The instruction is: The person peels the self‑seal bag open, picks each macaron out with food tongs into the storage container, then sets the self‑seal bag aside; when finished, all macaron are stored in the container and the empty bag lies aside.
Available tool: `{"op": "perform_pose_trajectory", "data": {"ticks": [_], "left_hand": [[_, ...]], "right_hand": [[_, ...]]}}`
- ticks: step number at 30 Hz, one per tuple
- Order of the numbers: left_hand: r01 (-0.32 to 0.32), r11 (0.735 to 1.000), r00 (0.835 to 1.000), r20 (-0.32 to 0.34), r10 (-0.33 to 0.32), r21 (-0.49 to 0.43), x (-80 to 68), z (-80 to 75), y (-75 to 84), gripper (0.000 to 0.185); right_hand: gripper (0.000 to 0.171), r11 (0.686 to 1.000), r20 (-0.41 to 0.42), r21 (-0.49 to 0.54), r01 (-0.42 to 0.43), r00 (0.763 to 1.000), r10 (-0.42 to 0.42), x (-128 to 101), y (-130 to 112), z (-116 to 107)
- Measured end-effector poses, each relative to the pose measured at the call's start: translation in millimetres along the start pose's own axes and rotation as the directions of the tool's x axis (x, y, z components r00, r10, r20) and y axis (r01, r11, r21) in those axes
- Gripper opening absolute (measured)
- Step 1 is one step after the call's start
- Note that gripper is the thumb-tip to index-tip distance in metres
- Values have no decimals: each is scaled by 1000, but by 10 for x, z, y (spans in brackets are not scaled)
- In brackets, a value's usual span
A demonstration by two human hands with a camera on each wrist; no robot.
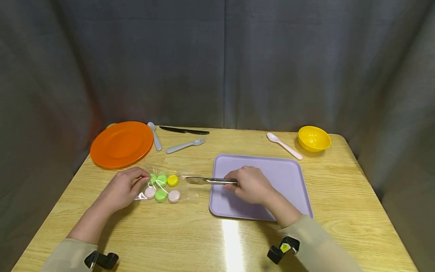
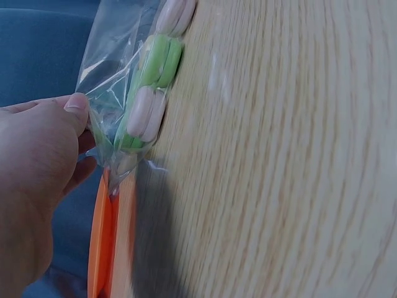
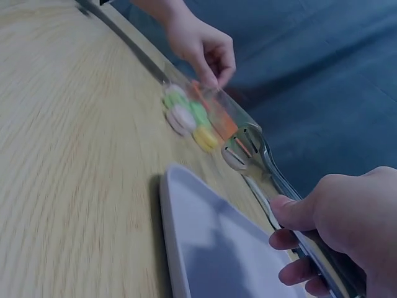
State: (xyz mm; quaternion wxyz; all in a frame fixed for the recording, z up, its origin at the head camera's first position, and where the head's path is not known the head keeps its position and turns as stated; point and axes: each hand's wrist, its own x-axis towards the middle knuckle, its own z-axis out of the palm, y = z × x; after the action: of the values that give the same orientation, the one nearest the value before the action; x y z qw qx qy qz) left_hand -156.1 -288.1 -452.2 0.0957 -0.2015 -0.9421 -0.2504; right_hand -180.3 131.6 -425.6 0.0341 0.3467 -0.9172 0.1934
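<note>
A clear plastic bag [image 1: 188, 193] of macarons lies left of the tray. Inside it are a yellow macaron [image 1: 173, 180], several green ones [image 1: 161, 195] and pale pink ones [image 1: 174, 196]. With thumb and fingertips, my left hand [image 1: 124, 185] pinches the bag's plastic at its left end, lifting it slightly in the left wrist view. Metal tongs [image 3: 273, 164] with slotted heads are gripped in my right hand [image 1: 250, 185] above the lilac tray [image 1: 289, 189]. Their heads point left, close to the bag's right end; whether they touch the plastic I cannot tell.
Behind the bag sit an orange plate [image 1: 120, 145], a grey spoon [image 1: 155, 138], a grey fork [image 1: 185, 146] and a black knife [image 1: 184, 130]. At the back right are a pink spoon [image 1: 284, 146] and a yellow bowl [image 1: 314, 139]. Grey curtains [image 1: 224, 64] border the table.
</note>
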Motion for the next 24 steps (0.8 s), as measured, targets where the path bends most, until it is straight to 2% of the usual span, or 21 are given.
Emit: {"op": "perform_pose_trajectory", "data": {"ticks": [7,15,19,24], "left_hand": [[-9,1000,1000,-13,9,0,7,21,-5,6],[-58,998,998,-40,58,-1,15,47,-45,6],[-73,997,996,-47,73,-1,20,44,-40,8],[-56,998,998,-27,56,-9,24,24,-16,5]], "right_hand": [[15,999,6,23,36,999,-36,204,-136,134],[47,998,48,57,-13,999,10,305,-192,217],[49,998,66,61,-22,998,18,343,-192,251],[43,999,80,40,-12,997,9,393,-215,276]]}}
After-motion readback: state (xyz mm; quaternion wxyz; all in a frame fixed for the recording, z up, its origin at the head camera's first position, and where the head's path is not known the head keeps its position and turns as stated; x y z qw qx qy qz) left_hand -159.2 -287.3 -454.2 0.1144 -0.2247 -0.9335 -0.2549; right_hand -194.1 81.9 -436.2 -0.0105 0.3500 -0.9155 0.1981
